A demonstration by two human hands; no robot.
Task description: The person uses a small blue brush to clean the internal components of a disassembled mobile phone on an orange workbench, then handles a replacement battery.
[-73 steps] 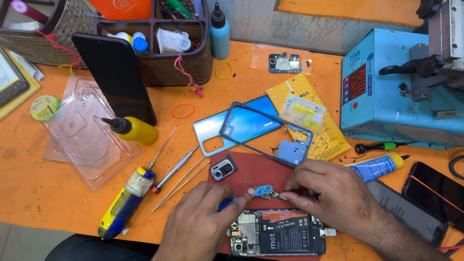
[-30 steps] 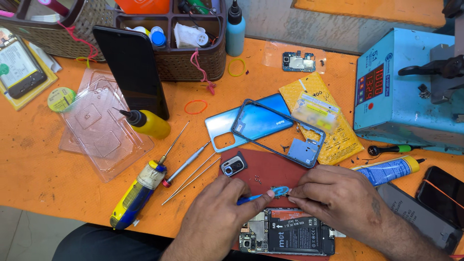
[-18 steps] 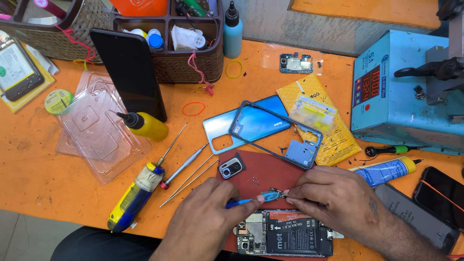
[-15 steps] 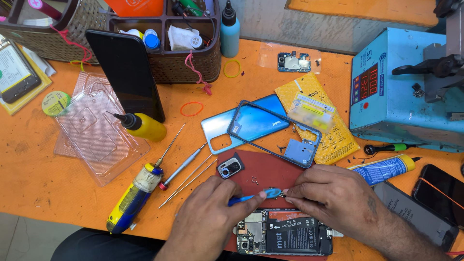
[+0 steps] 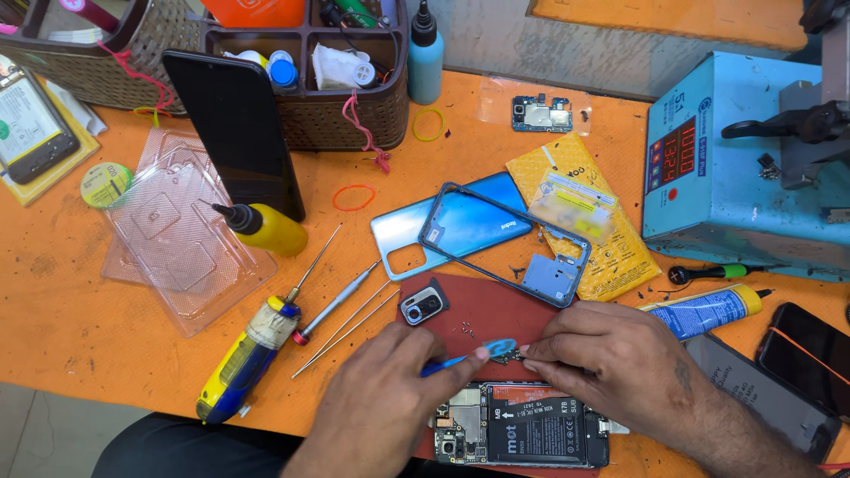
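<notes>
— The table (image 5: 53, 301) is orange and very full: a woven basket (image 5: 345, 106) at the far side, a blue machine (image 5: 735, 186) at the far right, a clear plastic tray (image 5: 177, 239) at the left. Where are the person's hands?

— Both at the near edge, over a dark red mat (image 5: 496, 314). The left hand (image 5: 376, 407) is closed around a thin blue tool (image 5: 465, 356), fingers pressed together on its handle. The right hand (image 5: 611, 363) pinches a very small dark part (image 5: 506, 356) between thumb and fingertip.

— And how do the tool and the part lie to each other?

— The tool's long axis goes from near-left to far-right, rising a little, and its looped tip meets the small part just at the right hand's fingertips. So the part lies to the right of the left hand and to the left of the right hand, between them. The right hand is the nearer one; it touches the part already.

— Where is the phone itself?

— The opened phone (image 5: 522, 434) lies just near of both hands, its battery facing up, its long axis left to right. It is partly under the right wrist. A camera module (image 5: 422, 305) sits on the mat's far-left corner, apart from the hands, and a blue back cover (image 5: 452, 232) with a frame (image 5: 509, 243) on it lies farther away.

— Is the small part lifted or resting?

— I cannot tell; it is too small.
</notes>
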